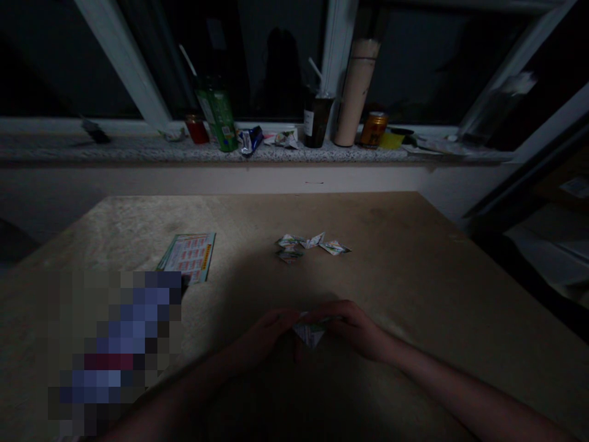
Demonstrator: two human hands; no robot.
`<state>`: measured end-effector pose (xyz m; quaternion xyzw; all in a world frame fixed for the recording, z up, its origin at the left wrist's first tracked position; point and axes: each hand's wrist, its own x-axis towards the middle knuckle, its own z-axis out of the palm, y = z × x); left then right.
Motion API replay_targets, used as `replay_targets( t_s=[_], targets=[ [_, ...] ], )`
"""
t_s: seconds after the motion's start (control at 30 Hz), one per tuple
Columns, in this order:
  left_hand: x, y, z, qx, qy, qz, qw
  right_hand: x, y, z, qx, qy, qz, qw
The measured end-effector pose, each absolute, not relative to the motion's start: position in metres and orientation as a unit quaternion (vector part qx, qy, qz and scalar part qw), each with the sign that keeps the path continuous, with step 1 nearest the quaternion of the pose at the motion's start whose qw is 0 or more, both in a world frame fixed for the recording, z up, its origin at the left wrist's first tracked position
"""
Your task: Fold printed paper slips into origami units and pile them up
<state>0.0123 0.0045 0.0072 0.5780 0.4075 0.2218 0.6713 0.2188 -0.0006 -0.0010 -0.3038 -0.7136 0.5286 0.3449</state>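
Observation:
A small folded piece of printed paper (310,332) is held low over the brown table (414,288), near its front edge. My left hand (267,333) pinches its left side and my right hand (354,325) pinches its right side, fingers closed on it. Farther back on the table lie several small folded paper pieces (309,244) in a loose cluster. A flat printed sheet (188,255) lies to the left of them.
A blurred-out patch (115,350) covers the table's left front. Behind the table, a stone windowsill (138,149) carries a green bottle (218,113), a red jar (197,129), a dark cup with a straw (316,116), a tall beige tube (355,92) and an orange can (373,129).

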Motion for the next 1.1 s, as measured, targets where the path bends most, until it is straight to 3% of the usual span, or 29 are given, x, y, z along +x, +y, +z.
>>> replay_targets(
  t_s=[0.67,0.9,1.1],
  targets=[
    [0.0133,0.0102,0.0033,0.622,0.408,0.218,0.631,0.2166,0.0042,-0.004,-0.392,-0.576,0.588,0.41],
    [0.0143,0.0082,0.0062,0.619,0.427,0.225,0.62,0.2153,0.0053,-0.0099,-0.461,-0.575,0.587,0.335],
    [0.0152,0.006,0.0034,0.58,0.465,0.254,0.619,0.2136,0.0038,-0.0059,-0.45,-0.576,0.598,0.329]
  ],
)
